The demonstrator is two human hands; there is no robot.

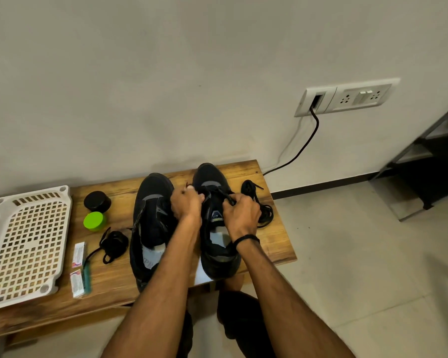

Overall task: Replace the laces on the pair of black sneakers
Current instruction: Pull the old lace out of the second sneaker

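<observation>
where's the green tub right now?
Head view: the green tub sits on the wooden bench, left of the left sneaker, just nearer the camera than the black jar and right of the white tray.

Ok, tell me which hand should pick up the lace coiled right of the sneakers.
Right. The right hand sits beside that coiled lace; the left hand is across the right sneaker from it. Both pinch its threaded lace.
</observation>
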